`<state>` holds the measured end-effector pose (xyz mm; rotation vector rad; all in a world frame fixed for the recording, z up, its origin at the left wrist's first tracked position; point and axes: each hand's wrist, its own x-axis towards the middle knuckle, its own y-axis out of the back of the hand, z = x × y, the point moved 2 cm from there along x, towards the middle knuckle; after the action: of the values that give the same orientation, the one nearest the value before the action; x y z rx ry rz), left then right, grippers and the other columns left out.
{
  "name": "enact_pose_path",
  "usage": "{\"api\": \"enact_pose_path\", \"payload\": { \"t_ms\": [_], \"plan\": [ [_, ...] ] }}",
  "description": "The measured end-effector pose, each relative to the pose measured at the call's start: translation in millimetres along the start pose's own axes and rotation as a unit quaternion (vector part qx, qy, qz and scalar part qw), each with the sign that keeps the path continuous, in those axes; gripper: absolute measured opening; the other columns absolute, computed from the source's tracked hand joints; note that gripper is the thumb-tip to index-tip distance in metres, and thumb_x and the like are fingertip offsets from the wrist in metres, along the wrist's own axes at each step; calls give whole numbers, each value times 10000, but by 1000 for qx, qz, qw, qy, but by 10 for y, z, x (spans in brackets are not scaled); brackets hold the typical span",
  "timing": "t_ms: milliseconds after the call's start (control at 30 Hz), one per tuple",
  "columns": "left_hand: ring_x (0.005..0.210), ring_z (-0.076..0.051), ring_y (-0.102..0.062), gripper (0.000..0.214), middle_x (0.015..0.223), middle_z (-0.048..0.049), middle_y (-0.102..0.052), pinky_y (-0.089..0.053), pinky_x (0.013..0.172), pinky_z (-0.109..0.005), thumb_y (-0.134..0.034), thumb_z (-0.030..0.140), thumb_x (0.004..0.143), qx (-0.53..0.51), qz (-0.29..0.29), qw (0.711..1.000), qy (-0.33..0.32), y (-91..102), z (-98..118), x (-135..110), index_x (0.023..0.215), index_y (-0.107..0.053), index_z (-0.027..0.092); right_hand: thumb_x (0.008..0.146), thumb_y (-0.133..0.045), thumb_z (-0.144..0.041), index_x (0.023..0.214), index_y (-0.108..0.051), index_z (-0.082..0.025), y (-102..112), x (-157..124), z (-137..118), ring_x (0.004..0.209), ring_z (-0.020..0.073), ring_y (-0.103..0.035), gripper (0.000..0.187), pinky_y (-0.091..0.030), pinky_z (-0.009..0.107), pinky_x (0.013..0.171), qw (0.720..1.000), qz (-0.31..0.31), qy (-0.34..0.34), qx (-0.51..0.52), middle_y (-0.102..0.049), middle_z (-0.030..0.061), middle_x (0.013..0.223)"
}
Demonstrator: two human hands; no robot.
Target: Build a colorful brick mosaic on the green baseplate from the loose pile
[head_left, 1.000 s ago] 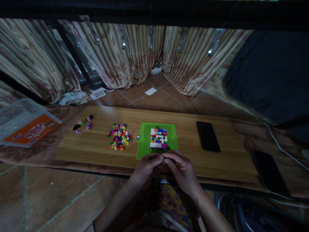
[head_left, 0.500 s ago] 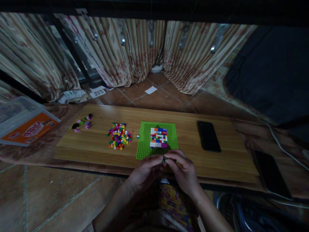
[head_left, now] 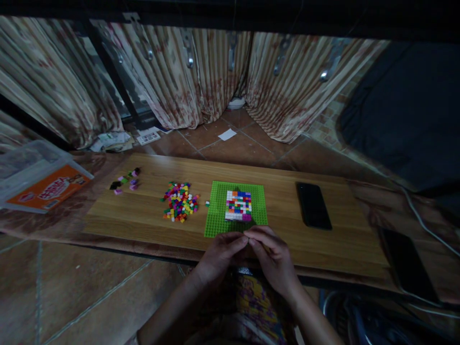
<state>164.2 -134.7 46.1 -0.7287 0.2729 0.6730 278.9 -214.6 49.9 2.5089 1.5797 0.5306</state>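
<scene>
My left hand (head_left: 223,251) and my right hand (head_left: 271,249) meet fingertip to fingertip just in front of the green baseplate (head_left: 213,218). Both are closed in a pinch. The small green brick that showed between them a moment earlier is now covered by the fingers. On the baseplate stands a block of many-coloured toy bricks (head_left: 238,205), with white ones and a magenta patch along its near side. A small white-and-green piece (head_left: 207,203) lies just left of the baseplate. Farther left is a loose pile of small coloured bricks (head_left: 179,201).
Black, pink and green pieces (head_left: 124,180) lie at the wooden board's (head_left: 280,191) far left. Beyond its left end is a clear plastic box (head_left: 53,187) with an orange label. One black phone (head_left: 313,205) lies on the right of the board, a second dark device (head_left: 408,263) past its edge.
The fingertips have drawn together, and the green brick between them has gone out of sight. The whole view has shifted slightly. The bricks on the baseplate look the same.
</scene>
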Motion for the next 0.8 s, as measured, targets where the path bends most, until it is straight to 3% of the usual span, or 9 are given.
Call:
{"api": "enact_pose_path", "payload": {
  "t_ms": [200,567,800],
  "plan": [
    [757,-160,-596,250,818,-53,-658,-455,734,-310,-710,317,713,-73,-27,997,20,-1,-22,2,892,-698,143,861,-568,-230,1047,-664,-293,-23,-10,16,963,165,-593,219,-477,299,824,998,25,-49,36,-621,30,1006],
    [665,-98,-533,239,755,-13,-609,-401,617,-229,-728,335,692,-46,17,999,12,-24,-44,43,844,-697,153,851,-580,-277,991,-699,-287,-5,10,25,959,169,-596,184,-471,307,836,991,55,-104,68,-647,23,988],
    [524,-51,-417,302,636,21,-529,-296,496,-194,-740,368,664,-2,73,997,23,81,-42,57,863,-709,143,857,-557,-280,984,-698,-241,105,256,195,862,174,-607,194,-479,309,758,991,125,-41,-36,-650,43,915]
  ]
}}
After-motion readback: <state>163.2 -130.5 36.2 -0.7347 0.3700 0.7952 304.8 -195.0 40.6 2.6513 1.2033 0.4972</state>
